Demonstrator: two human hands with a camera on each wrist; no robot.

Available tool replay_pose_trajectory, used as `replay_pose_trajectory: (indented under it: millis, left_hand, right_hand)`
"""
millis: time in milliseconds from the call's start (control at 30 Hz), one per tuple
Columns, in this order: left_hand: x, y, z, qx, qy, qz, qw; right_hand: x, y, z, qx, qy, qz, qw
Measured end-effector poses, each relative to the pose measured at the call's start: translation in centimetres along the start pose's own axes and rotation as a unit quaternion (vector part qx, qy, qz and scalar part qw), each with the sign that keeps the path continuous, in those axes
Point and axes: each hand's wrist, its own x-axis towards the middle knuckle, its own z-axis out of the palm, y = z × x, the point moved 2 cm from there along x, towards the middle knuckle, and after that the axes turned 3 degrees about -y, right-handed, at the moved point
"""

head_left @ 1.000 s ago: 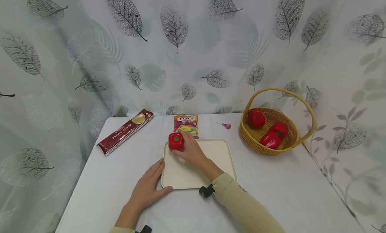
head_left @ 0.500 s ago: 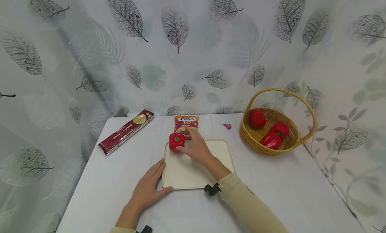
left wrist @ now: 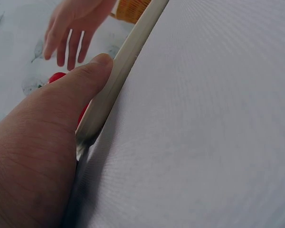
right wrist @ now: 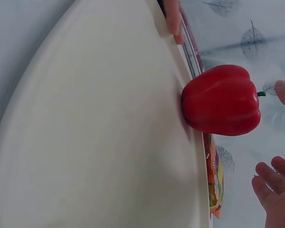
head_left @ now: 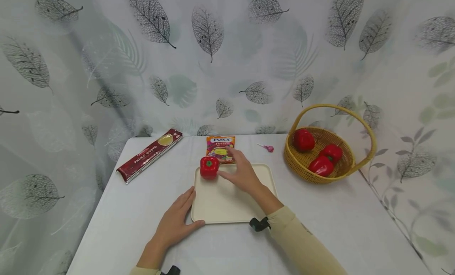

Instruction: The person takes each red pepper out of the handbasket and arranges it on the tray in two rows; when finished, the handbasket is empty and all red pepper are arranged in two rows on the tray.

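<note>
A red bell pepper [head_left: 209,168] with a green stem stands upright in the far left corner of the cream tray [head_left: 231,204]. My right hand [head_left: 245,175] is just to its right, fingers and thumb spread and holding nothing. In the right wrist view a gap shows between the thumb and the pepper [right wrist: 221,100]. My left hand [head_left: 174,221] lies at the tray's near left corner, fingers extended along the left side. The left wrist view shows its thumb against the tray rim [left wrist: 128,50], with the pepper mostly hidden behind that hand.
A Fox's candy bag [head_left: 220,148] lies behind the tray, and a lollipop [head_left: 268,148] to its right. A long dark red Primo Gusto packet [head_left: 149,155] is at the left. On the right stands a handled wicker basket [head_left: 302,170] holding 3 red peppers.
The right hand has let go of the pepper and drawn back to the right, its fingers spreading. The pepper stays on the tray. My left hand keeps its place.
</note>
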Motion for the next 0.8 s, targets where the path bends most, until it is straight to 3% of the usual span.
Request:
replay_pose_trajectory:
  millis: [267, 800]
  left_hand:
    - [0.1, 0.1, 0.0, -0.002, 0.003, 0.001, 1.0000]
    - [0.0, 0.1, -0.2, -0.003, -0.004, -0.002, 1.0000]
  right_hand:
    - [-0.5, 0.6, -1.3, 0.002, 0.015, -0.012, 1.000]
    - [-1.7, 0.9, -3.3, -0.014, 0.032, 0.004, 0.999]
